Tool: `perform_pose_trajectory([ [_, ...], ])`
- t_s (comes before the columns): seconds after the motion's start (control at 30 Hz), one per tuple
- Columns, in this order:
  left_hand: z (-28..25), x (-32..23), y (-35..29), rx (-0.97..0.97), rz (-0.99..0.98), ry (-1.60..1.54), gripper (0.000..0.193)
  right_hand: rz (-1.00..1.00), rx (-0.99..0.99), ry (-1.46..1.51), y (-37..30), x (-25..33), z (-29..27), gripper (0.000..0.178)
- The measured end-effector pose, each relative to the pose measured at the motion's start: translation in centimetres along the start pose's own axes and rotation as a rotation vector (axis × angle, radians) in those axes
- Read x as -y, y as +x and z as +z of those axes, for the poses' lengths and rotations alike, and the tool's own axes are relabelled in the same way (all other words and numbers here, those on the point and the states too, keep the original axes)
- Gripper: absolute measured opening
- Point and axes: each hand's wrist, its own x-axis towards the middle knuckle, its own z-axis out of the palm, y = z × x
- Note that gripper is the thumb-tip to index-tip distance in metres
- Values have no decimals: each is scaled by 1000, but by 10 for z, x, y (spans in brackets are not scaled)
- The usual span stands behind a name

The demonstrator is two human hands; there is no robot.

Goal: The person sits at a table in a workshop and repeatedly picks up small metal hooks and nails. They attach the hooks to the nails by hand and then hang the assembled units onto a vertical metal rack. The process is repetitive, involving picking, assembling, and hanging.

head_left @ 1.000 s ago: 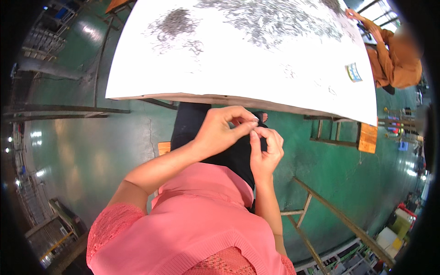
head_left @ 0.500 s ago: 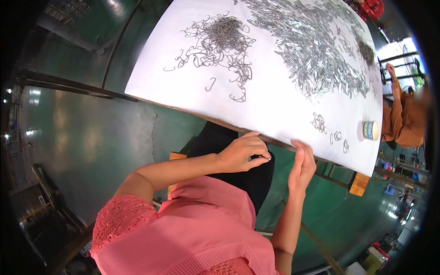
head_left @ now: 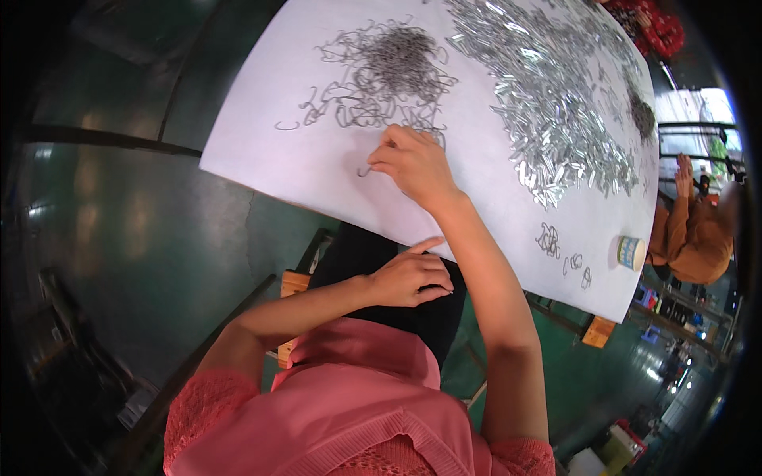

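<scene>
My right hand point(head_left: 414, 163) reaches over the white tabletop, its fingertips pinched on a bent wire hook point(head_left: 363, 170) whose curved end sticks out to the left. Just beyond it spreads a tangled heap of dark wire hooks point(head_left: 401, 59), partly hidden by the hand. At the table's near edge, above my lap, my left hand point(head_left: 413, 278) is curled with thumb and fingers drawn together and the index finger stretched toward the edge. A tiny bright spot shows at its fingertips, too small to name.
Shiny metal strips point(head_left: 548, 119) cover much of the white table point(head_left: 278, 166). Small groups of bent wire pieces point(head_left: 548, 239) lie at the near right, beside a paper cup point(head_left: 630, 253). A person in brown point(head_left: 694, 238) is at the right; someone in red point(head_left: 659, 32) is at the far corner.
My right hand has moved from the near table edge up and left to the wire heap and taken a hook. My left hand stays near the edge, slightly lower. The view has shifted a little.
</scene>
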Motion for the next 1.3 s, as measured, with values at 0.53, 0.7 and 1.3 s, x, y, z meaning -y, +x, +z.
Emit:
perform_pose_trajectory([
  [0.53,2,-3,8,78,-125,98,12,840,-837,8,-183,-27,-106,7],
  [0.7,2,-4,10,118,-132,117,13,1266,-967,-270,-306,-34,-129,10],
  [1.3,-4,7,0,128,-46,55,10,460,-405,-16,-94,-10,-67,18],
])
